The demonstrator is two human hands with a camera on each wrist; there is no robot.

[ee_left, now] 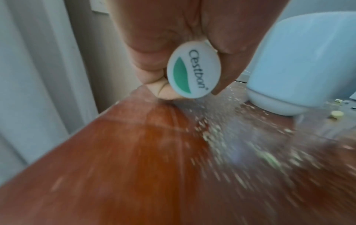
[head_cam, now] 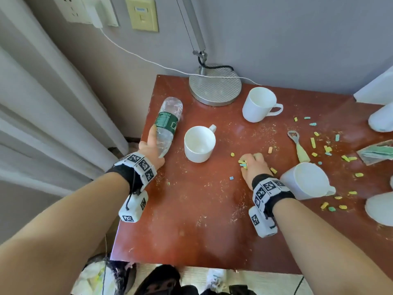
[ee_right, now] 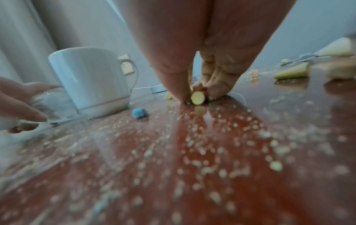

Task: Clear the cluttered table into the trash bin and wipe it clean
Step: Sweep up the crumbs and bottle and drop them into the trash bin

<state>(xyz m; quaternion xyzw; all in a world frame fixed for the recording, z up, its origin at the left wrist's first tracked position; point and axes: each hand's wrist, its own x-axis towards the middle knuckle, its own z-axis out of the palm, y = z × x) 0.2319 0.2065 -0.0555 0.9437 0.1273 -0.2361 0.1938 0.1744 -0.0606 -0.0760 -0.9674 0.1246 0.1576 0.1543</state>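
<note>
A clear plastic water bottle [head_cam: 169, 122] with a green label lies on its side at the left edge of the red-brown table [head_cam: 191, 220]. My left hand [head_cam: 152, 146] grips its neck end; the white cap [ee_left: 193, 73] shows between thumb and fingers in the left wrist view. My right hand [head_cam: 254, 166] is at mid-table, fingers curled, pinching several small yellow and blue snack pieces [head_cam: 242, 163]. One yellow piece [ee_right: 197, 97] sits between thumb and fingertips in the right wrist view. More coloured pieces [head_cam: 312, 142] and fine crumbs are scattered over the right half.
Three white mugs stand on the table: one [head_cam: 199, 143] between my hands, one [head_cam: 260, 104] near the lamp base [head_cam: 214, 85], one [head_cam: 306, 180] right of my right wrist. A bottle opener [head_cam: 298, 147], a torn wrapper [head_cam: 377, 152] and white objects lie at right. A bag [head_cam: 93, 275] sits on the floor.
</note>
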